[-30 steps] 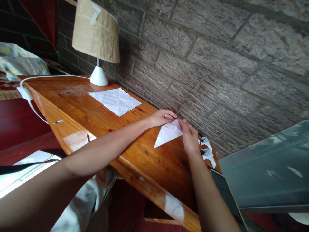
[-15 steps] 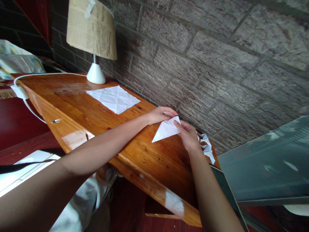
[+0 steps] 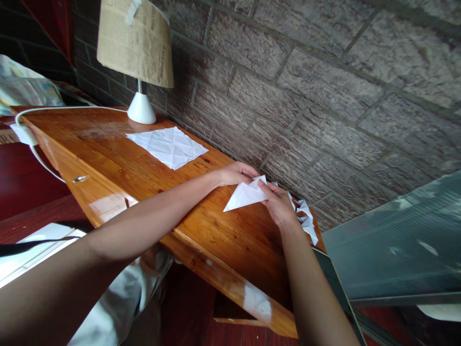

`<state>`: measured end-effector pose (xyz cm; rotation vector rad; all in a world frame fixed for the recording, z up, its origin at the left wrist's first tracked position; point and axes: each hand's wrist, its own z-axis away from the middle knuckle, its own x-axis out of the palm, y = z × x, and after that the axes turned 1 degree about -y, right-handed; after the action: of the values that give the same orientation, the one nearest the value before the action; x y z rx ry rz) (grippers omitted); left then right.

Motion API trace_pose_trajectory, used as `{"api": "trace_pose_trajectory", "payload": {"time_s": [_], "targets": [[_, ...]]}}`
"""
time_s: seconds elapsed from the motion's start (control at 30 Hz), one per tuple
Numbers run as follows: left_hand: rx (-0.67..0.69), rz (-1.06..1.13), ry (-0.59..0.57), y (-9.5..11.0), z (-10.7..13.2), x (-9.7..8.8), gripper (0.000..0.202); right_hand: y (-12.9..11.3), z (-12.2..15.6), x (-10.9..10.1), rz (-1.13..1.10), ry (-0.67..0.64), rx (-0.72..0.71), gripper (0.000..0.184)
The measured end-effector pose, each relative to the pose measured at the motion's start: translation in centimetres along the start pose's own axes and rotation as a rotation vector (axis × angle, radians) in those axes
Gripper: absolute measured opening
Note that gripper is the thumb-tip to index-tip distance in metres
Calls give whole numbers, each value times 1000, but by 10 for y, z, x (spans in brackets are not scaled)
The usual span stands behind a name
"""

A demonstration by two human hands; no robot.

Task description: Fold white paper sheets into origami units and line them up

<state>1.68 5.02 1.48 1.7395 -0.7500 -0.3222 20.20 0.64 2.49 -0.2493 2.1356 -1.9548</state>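
Observation:
A white paper folded into a triangle (image 3: 244, 197) lies on the wooden table (image 3: 144, 178) close to the brick wall. My left hand (image 3: 236, 174), a ring on one finger, presses its fingertips on the triangle's far edge. My right hand (image 3: 277, 205) pinches the triangle's right corner between thumb and fingers. Both hands are closed on the paper. Just right of my right hand lies a small heap of folded white paper pieces (image 3: 306, 221), partly hidden by the hand.
A creased square white sheet (image 3: 167, 146) lies flat farther along the table. Behind it stands a lamp (image 3: 139, 57) with a newspaper shade, its white cord (image 3: 39, 113) running off the left end. A dark panel (image 3: 392, 245) leans at the right.
The folded triangle and both hands have shifted slightly left and toward me. My right hand's fingers have slid from the top tip to the right corner.

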Motion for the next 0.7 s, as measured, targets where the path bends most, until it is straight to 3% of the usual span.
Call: {"api": "trace_pose_trajectory", "payload": {"time_s": [0.37, 0.53, 0.7], "targets": [[12, -240, -68, -5, 0, 0, 29, -1, 3, -5, 55, -16, 77, 36], [20, -300, -46, -2, 2, -3, 28, -3, 3, 0, 24, -25, 25, 40], [11, -277, 10, -3, 3, 2, 42, -6, 5, 3, 12, -23, 15, 42]]}}
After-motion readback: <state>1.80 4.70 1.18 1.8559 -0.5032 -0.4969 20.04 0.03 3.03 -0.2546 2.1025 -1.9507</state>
